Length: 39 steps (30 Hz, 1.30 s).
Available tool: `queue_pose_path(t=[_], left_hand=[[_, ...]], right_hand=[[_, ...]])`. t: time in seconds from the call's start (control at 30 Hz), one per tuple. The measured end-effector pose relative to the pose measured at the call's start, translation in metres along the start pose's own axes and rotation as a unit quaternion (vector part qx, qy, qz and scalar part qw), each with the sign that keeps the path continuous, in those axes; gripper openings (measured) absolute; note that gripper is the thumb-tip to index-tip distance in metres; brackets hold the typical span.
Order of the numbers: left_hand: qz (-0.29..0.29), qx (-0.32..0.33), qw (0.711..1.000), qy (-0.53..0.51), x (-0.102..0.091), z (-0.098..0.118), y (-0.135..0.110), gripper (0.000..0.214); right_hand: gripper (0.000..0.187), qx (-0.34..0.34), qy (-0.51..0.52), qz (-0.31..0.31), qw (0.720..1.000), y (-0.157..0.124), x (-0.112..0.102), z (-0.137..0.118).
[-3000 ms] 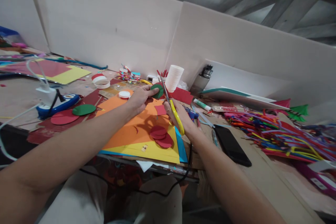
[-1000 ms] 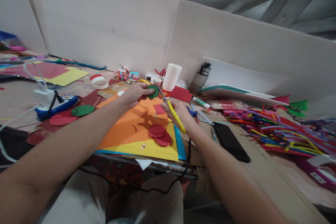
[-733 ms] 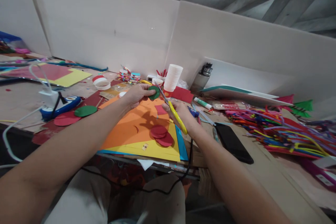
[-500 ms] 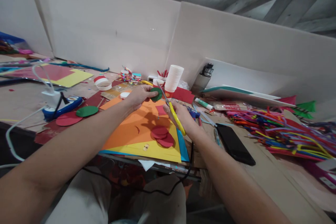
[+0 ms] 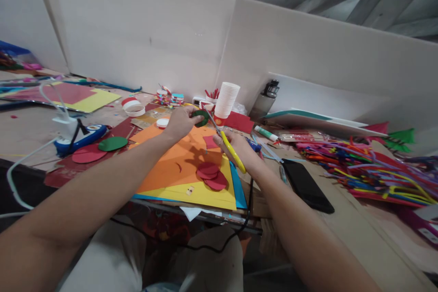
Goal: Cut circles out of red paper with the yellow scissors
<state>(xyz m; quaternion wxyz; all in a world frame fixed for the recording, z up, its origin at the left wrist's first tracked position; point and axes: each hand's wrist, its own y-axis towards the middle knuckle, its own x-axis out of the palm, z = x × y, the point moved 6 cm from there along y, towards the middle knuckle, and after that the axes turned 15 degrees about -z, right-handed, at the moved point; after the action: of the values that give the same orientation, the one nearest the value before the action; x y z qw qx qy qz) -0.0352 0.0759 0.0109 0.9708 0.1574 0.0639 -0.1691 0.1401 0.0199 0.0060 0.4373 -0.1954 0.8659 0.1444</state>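
Note:
Between the fingers of my left hand (image 5: 183, 124) is a small green paper disc (image 5: 200, 119), raised over the table. My right hand (image 5: 237, 148) is closed around the yellow handles of a pair of scissors (image 5: 233, 151). The blades point up and left, close to the disc's right edge; whether they touch the paper I cannot tell. Below lie orange paper (image 5: 164, 164) and yellow paper (image 5: 205, 197). Several red paper discs (image 5: 215, 179) rest overlapping on them. Farther left, a larger green disc (image 5: 113, 143) partly covers a red disc (image 5: 88, 153).
A stack of white paper cups (image 5: 227, 99) stands behind my hands. To the right are a glue stick (image 5: 266, 133), a black phone (image 5: 308, 186) and a heap of coloured pipe cleaners (image 5: 369, 169). A blue power strip (image 5: 82, 139) sits left, and white panels (image 5: 137, 32) close the back.
The green disc has turned and tilted in my left hand, showing a darker face, and moved slightly left. My right hand with the scissors has shifted slightly.

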Motion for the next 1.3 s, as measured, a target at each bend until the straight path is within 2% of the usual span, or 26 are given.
queue_pose_path(t=[0.1,0.23,0.43,0.93,1.3], left_hand=[[-0.004,0.003,1.0,0.01,0.005,0.005,-0.002,0.009],[-0.052,-0.006,0.998,-0.043,0.016,-0.001,0.0,0.016],[-0.092,-0.019,0.994,-0.055,0.016,-0.009,0.003,0.022],[-0.104,-0.023,0.991,-0.076,0.015,-0.013,0.007,0.019],[-0.131,-0.02,0.99,-0.056,0.012,-0.013,0.008,0.02]], right_hand=[[0.038,-0.029,0.008,-0.001,1.0,0.001,0.001,-0.002],[0.037,-0.055,0.006,0.0,0.998,0.0,0.0,-0.008],[0.037,-0.059,-0.008,0.002,0.998,0.0,-0.002,-0.01],[0.033,-0.048,-0.028,0.019,0.998,-0.001,-0.002,-0.006],[0.041,-0.05,-0.06,0.012,0.997,-0.001,-0.005,-0.009]])
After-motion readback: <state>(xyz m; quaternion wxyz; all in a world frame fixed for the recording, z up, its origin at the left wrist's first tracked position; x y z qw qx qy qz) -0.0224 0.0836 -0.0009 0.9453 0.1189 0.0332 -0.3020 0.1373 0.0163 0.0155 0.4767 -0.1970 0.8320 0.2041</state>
